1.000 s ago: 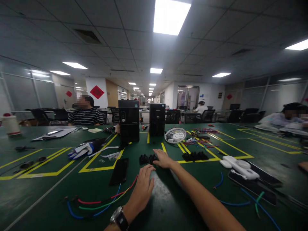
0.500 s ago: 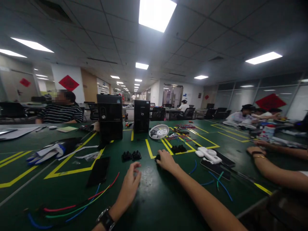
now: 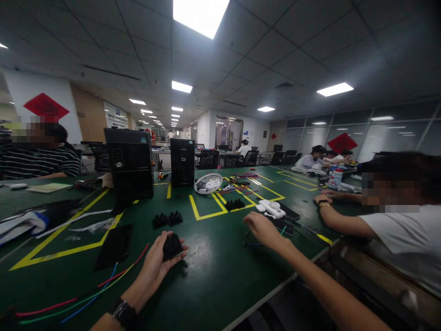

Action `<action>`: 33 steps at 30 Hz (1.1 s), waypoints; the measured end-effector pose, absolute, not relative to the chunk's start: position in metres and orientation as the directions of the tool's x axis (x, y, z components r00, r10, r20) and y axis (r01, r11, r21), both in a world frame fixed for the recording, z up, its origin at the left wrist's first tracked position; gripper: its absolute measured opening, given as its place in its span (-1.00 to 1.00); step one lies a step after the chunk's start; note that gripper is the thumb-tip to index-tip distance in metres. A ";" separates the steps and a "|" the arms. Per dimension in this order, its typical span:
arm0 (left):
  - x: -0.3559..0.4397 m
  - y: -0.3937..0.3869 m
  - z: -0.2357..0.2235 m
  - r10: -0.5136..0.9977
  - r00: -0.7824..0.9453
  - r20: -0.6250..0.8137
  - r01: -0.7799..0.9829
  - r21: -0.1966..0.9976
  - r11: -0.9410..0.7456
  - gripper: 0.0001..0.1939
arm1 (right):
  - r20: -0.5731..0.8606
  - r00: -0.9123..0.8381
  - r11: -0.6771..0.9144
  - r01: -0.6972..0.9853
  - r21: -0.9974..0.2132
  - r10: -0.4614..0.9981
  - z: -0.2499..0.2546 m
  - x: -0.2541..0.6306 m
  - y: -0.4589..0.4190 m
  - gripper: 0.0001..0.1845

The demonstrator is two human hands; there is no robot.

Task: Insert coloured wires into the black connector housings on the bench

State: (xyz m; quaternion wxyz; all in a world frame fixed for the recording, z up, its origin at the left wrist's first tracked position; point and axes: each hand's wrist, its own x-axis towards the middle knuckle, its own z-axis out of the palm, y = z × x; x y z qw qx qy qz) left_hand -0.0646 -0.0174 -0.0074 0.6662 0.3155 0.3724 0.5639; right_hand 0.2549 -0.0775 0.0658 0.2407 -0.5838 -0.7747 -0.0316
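Note:
My left hand (image 3: 161,253) is turned palm up, its fingers curled round a small black plastic block (image 3: 172,247). Just beyond it, two similar black parts (image 3: 167,219) with raised humps sit side by side on the green table. My right hand (image 3: 263,228) hangs over the table farther right, fingers bent downward; its fingertips are partly hidden, so I cannot tell whether they grip anything. A blue wire (image 3: 254,244) lies beneath it, and a green wire (image 3: 283,230) shows behind the wrist. Another black part (image 3: 235,204) stands farther back, inside yellow tape.
Red, green and blue wires (image 3: 103,287) and a dark flat phone-like slab (image 3: 114,246) lie at left. Two black computer-like cases (image 3: 182,162) and a white basket (image 3: 208,183) stand behind. White devices (image 3: 270,208) lie at right, near a co-worker's arm (image 3: 339,216).
The black block has passed from my right hand into my left palm. My right hand has moved right, over the wires. The view has turned right, bringing a co-worker into sight.

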 end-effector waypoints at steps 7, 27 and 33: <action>-0.060 -0.020 -0.006 0.980 0.127 -0.152 -0.477 0.857 0.195 -0.82 | 0.125 -0.228 0.251 0.943 -0.220 0.965 0.038 0.374 -0.128 -0.67; -0.075 -0.009 -0.002 0.992 0.020 -0.122 -0.664 0.740 0.104 -0.77 | 0.581 -0.084 0.514 0.579 -0.633 0.810 0.072 0.154 0.021 -0.68; -0.080 0.002 -0.002 0.989 -0.095 -0.109 -0.739 0.673 0.003 -0.81 | 0.500 -0.303 0.584 0.411 -0.700 0.812 0.036 0.054 0.005 -0.72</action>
